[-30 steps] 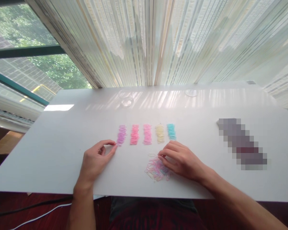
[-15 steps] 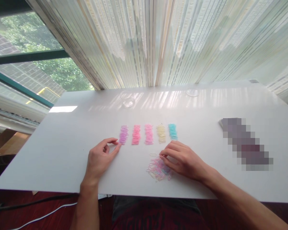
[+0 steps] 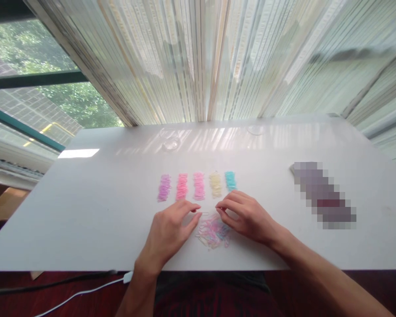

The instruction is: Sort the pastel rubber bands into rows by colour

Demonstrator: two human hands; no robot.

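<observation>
My left hand point(image 3: 171, 229) hovers at the left of a loose pile of mixed pastel paper clips point(image 3: 213, 233), its thumb and forefinger slightly apart. A single pale paper clip point(image 3: 205, 214) lies above the pile, just off those fingertips. My right hand point(image 3: 247, 215) is at the pile's upper right, thumb and forefinger pinched together; whatever they hold is too small to make out. Beyond the hands, sorted paper clips lie in a row of columns: purple point(image 3: 164, 188), coral pink point(image 3: 181, 185), light pink point(image 3: 199, 186), yellow point(image 3: 215, 185) and turquoise point(image 3: 230, 181).
On the white table point(image 3: 86, 211), a pixelated dark object point(image 3: 323, 193) lies to the right. Clear round items point(image 3: 170, 143) sit near the back edge. String curtains point(image 3: 171, 57) hang behind the table, and a white cable point(image 3: 86, 291) runs below its front edge.
My left hand has moved right, from beside the purple column to the single pale clip by the pile. My right hand has stayed near the pile. The view has shifted slightly.
</observation>
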